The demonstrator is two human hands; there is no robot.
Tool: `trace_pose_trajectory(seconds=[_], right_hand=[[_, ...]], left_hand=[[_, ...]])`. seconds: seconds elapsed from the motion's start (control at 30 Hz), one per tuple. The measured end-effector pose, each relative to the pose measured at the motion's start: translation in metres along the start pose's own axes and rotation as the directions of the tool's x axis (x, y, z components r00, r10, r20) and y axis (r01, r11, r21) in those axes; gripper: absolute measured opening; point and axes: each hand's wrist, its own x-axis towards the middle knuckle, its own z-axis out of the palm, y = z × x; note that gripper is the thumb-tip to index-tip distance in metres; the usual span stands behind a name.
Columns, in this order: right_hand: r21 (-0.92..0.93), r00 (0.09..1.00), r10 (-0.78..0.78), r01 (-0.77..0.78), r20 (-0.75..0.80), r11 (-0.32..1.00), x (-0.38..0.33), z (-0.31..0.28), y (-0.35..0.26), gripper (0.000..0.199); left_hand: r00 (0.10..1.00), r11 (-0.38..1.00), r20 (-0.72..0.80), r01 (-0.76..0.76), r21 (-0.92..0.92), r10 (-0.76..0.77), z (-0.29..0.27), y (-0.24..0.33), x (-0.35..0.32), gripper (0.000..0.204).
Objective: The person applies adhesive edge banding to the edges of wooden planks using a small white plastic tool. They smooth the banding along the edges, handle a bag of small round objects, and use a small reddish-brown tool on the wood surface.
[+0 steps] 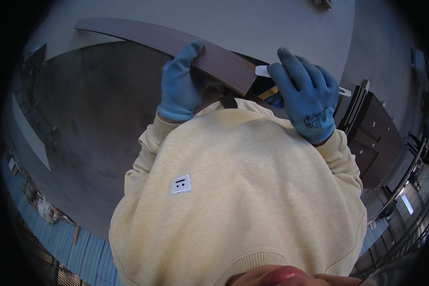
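Note:
A long, narrow brown board (pixel 171 40) runs from the far left toward the middle, with its near end close to my chest. My left hand (pixel 181 83), in a blue glove, is closed on the board's near edge, with the thumb on top and the other fingers mostly hidden below. Just off the board's right end, my right hand (pixel 310 90), also gloved in blue, is closed around a slim white-handled tool (pixel 262 71). A loop at the tool's other end sticks out past the fingers. What kind of tool it is, I cannot tell.
Dark brown panels (pixel 374 131) stand stacked to the right. A large pale grey surface (pixel 252 24) spreads out beyond the board, and a dark surface (pixel 100 119) lies at the left. Blue corrugated sheeting (pixel 78 248) shows at the lower left, near a plastic bag (pixel 45 209).

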Motion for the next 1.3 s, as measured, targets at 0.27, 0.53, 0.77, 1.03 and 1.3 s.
trace_pose_trajectory(seconds=[0.27,0.53,0.77,1.03,1.3], right_hand=[[-0.024,0.993,0.061,-0.059,0.099,0.998,-0.026,-0.001,0.016,0.029],[0.036,0.996,0.06,-0.058,-0.07,0.998,-0.011,0.003,0.021,0.029],[0.124,1.0,0.008,-0.006,-0.015,0.992,0.003,0.005,0.012,0.033],[0.179,0.998,-0.038,0.047,-0.051,0.983,0.007,0.002,0.001,0.041],[0.178,0.989,-0.113,0.128,-0.093,0.976,0.001,0.008,-0.001,0.038]], left_hand=[[0.997,0.974,0.028,0.081,-0.21,-0.076,-0.002,0.004,0.004,0.029],[0.995,0.979,0.09,0.065,-0.194,-0.048,0.003,0.0,-0.003,0.031],[0.996,0.992,0.074,0.058,-0.112,-0.05,-0.002,0.001,-0.009,0.036],[0.983,0.984,0.171,0.091,-0.154,-0.064,-0.015,0.002,-0.014,0.036],[0.997,0.992,0.062,0.046,-0.115,-0.039,-0.016,-0.001,-0.022,0.041]])
